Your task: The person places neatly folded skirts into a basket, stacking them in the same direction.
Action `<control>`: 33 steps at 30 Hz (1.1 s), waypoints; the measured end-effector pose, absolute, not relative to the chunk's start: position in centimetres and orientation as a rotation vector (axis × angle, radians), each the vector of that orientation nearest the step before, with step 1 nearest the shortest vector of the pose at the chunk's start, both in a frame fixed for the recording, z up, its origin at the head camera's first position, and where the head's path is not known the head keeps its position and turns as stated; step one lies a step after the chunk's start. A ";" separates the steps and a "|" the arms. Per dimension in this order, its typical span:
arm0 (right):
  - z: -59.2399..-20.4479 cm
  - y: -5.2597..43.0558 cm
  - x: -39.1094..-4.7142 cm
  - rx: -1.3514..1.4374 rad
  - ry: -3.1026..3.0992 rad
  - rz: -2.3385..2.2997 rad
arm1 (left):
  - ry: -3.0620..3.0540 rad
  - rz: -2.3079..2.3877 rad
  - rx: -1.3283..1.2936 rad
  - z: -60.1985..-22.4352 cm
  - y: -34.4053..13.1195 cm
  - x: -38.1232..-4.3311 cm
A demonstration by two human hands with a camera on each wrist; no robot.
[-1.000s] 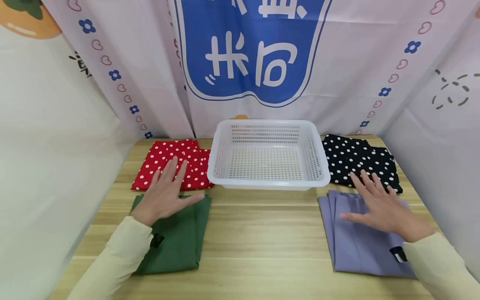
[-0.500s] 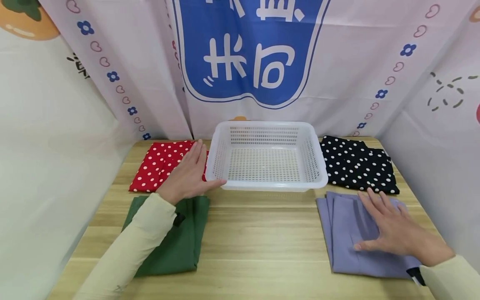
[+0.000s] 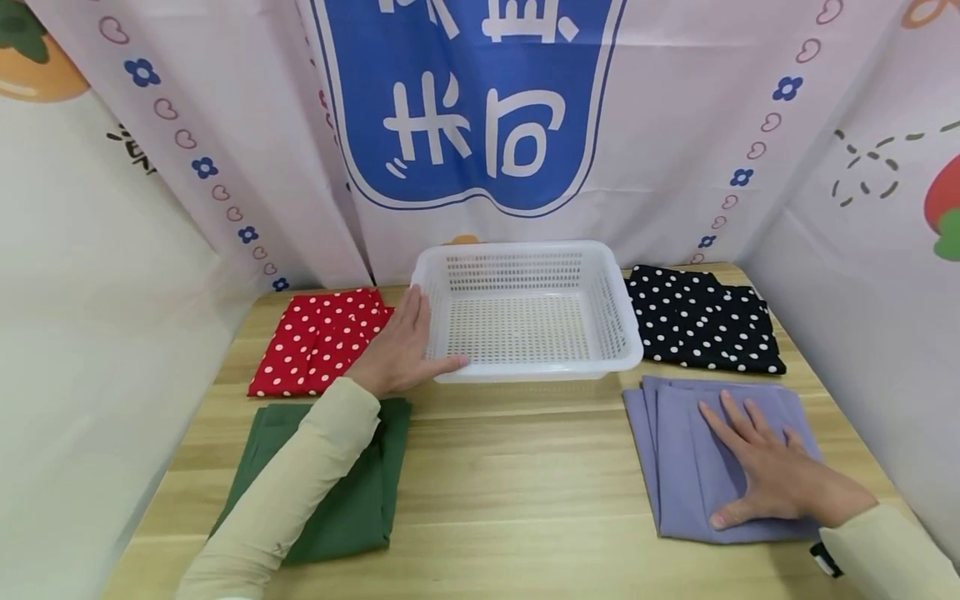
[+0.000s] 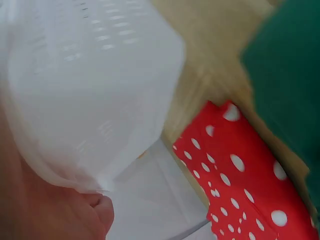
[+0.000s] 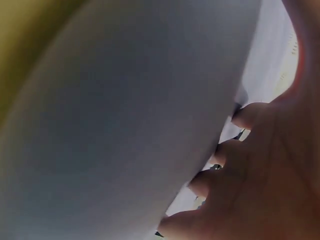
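Observation:
A white perforated plastic basket [image 3: 525, 367] stands at the back middle of the table. My left hand [image 3: 397, 350] lies along its left side, fingers extended at the rim and thumb pointing across the front left corner. The left wrist view shows the hand [image 4: 60, 210] right at the basket's rim [image 4: 65, 182]. My right hand [image 3: 776, 475] rests with spread fingers on a folded lavender cloth [image 3: 682, 467]. In the right wrist view the fingertips [image 5: 182, 222] touch the cloth [image 5: 115, 115].
A red polka-dot cloth [image 3: 300, 350] lies left of the basket, partly behind my left hand. Under my left forearm is a folded green cloth [image 3: 352, 508]. A black polka-dot cloth [image 3: 697, 321] lies right of the basket. A printed curtain [image 3: 675, 108] hangs behind the wooden table [image 3: 517, 475].
My left hand has moved right and forward from above the red and green cloths to the basket's left rim. My right hand has come back and settled onto the lavender cloth.

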State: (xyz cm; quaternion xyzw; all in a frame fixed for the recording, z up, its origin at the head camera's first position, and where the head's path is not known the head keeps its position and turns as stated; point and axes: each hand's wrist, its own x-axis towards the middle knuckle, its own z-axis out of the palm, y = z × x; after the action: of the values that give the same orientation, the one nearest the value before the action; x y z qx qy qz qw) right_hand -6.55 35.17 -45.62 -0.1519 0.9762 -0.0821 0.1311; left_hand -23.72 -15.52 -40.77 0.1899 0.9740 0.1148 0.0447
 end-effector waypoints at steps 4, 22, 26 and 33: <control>-45.7 35.1 -6.7 -0.445 2.854 -0.223 | 3.018 0.338 0.572 -41.2 -15.6 -23.7; -45.1 30.6 -7.5 -0.428 2.802 -0.185 | 3.047 0.419 0.586 -41.3 -15.6 -23.6; -44.8 28.2 -7.6 -0.431 2.790 -0.149 | 3.037 0.418 0.584 -41.3 -15.5 -23.6; -44.8 23.4 -7.4 -0.445 2.774 -0.150 | 3.037 0.414 0.606 -41.4 -15.4 -23.8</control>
State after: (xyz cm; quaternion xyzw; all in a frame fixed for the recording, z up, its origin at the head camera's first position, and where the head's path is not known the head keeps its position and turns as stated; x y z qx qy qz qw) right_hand -7.35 23.41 -44.84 -0.1562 0.9727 -0.0528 0.1634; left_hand -23.78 -15.44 -41.40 0.1940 0.9720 0.1325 0.0088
